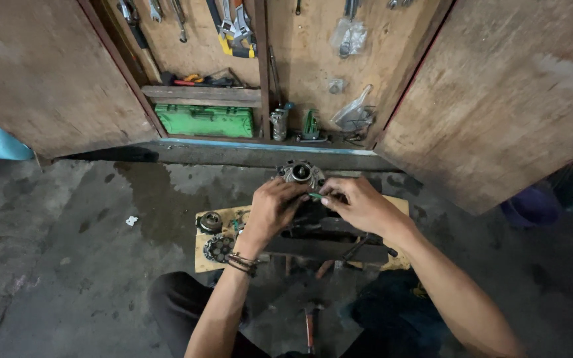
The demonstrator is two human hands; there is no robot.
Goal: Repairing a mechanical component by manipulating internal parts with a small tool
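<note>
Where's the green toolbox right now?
In the head view, the green toolbox sits upper left of centre on the open cabinet's bottom ledge, under a wooden shelf, beyond the hands.

Green toolbox, grey stained concrete floor

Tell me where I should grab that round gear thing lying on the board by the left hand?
Probably by its outer rim, coming straight down from above. The round toothed gear lies flat on the wooden board, so its edge is the easiest part to pinch. Its left side is open; the left hand and wrist crowd the right.
</note>
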